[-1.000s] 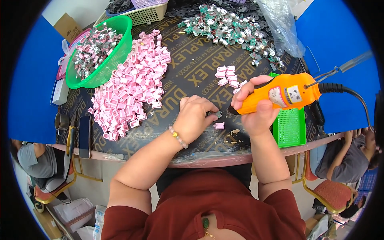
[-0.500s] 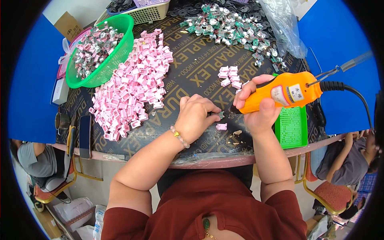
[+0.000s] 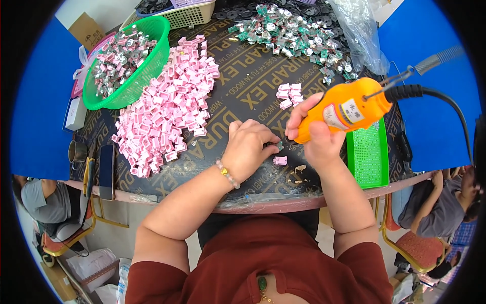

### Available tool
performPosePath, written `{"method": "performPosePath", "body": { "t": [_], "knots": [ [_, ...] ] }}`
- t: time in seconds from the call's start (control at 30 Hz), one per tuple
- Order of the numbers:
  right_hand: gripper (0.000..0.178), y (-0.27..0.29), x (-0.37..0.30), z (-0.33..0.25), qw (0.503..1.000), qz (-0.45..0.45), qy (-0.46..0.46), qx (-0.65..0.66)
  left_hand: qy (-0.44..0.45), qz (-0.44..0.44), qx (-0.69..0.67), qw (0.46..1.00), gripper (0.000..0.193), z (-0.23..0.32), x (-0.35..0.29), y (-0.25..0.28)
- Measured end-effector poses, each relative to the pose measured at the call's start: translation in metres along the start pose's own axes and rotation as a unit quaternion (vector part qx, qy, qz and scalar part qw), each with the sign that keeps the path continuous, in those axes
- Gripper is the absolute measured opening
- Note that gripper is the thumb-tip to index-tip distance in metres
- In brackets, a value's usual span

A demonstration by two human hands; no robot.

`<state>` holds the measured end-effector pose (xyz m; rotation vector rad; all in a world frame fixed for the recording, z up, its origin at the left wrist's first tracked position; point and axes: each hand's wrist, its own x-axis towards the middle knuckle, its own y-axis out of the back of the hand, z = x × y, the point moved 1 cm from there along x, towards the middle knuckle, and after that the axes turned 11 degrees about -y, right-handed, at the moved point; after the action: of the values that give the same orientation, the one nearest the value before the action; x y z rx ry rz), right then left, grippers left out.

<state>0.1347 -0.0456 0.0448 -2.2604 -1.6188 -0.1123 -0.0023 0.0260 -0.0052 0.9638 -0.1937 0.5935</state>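
My right hand [image 3: 324, 147] is wrapped round an orange electric screwdriver [image 3: 347, 109], its nose pointing left and downward toward my left fingertips. A black cable and a spring run from its rear end. Low over the table, my left hand [image 3: 247, 146] pinches a small greenish part [image 3: 280, 145] between thumb and fingers; much of that part is hidden. Just below these fingertips lies a single pink plastic housing [image 3: 280, 160]. A small cluster of pink housings [image 3: 289, 94] rests beyond the screwdriver. The screwdriver's tip is hard to make out.
A large heap of pink housings [image 3: 164, 114] covers the left. Behind it leans a green basket [image 3: 165, 48] of assembled parts. Green-and-silver parts [image 3: 288, 35] are heaped at the back, beside a clear plastic bag [image 3: 357, 40]. A green tray [image 3: 365, 157] lies right. People sit on both sides.
My right hand has brought the screwdriver left, its nose nearer my left fingertips, and its rear end has moved left too. My left hand stays in place.
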Motion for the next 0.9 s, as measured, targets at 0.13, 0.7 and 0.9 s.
{"method": "performPosePath", "body": {
  "t": [0.13, 0.7, 0.9],
  "knots": [
    [0.042, -0.001, 0.002, -0.001, 1.000, -0.005, -0.011, -0.002, -0.023, -0.005, 0.006, 1.000, 0.014, 0.002, 0.001, 0.000],
    [0.022, 0.164, -0.027, -0.070, 0.939, 0.280, 0.101, -0.174, -0.055, 0.039, 0.091, 0.994, 0.020, 0.014, 0.007, -0.009],
    [0.023, 0.173, -0.033, -0.060, 0.939, 0.294, 0.107, -0.141, -0.060, 0.046, 0.117, 0.990, 0.029, 0.012, 0.006, -0.005]
  ]
}}
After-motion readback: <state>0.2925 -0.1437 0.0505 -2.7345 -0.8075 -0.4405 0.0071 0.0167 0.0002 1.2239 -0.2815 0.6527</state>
